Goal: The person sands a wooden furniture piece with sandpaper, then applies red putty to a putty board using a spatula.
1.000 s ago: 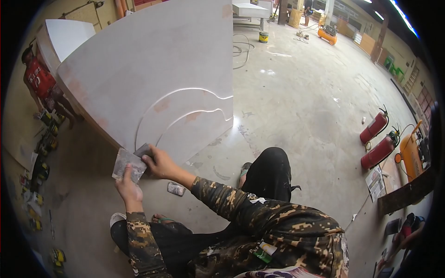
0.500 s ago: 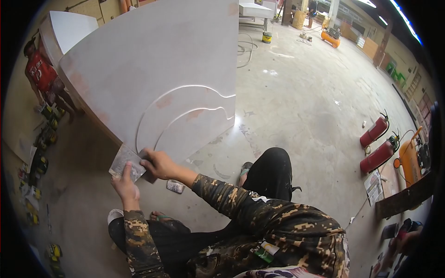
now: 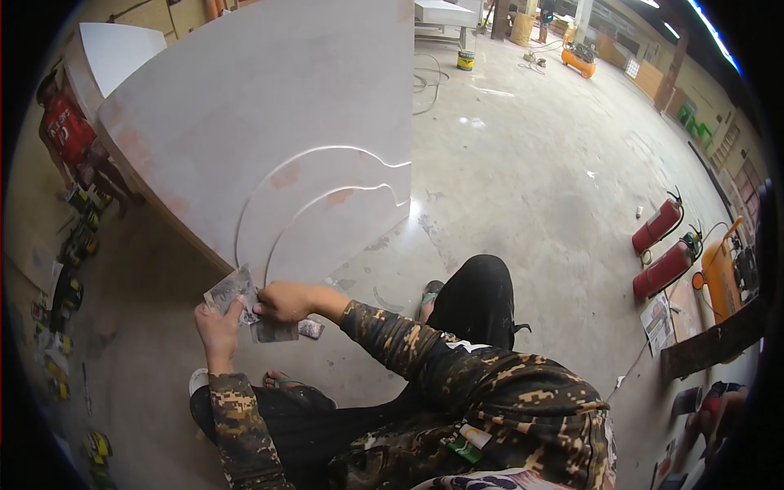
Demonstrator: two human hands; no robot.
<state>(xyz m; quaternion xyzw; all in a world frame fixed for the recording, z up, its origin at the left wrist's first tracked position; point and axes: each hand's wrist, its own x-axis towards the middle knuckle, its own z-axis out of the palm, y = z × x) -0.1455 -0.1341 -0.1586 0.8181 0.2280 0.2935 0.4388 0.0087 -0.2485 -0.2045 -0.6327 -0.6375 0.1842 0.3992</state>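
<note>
The pale panel [image 3: 269,98] rises just beyond the hands, its broad face angled towards the person, probably for easy reach; the left hand [image 3: 216,333] and right hand [image 3: 286,301] are close together, each gripping one flat piece; the mottled plate [image 3: 235,287] sits in the left, seemingly pinned by the thumb for steadiness; the dark plate [image 3: 276,332] extends below the right; a speckled block [image 3: 312,328] lies beside it on the floor [image 3: 531,212].
</note>
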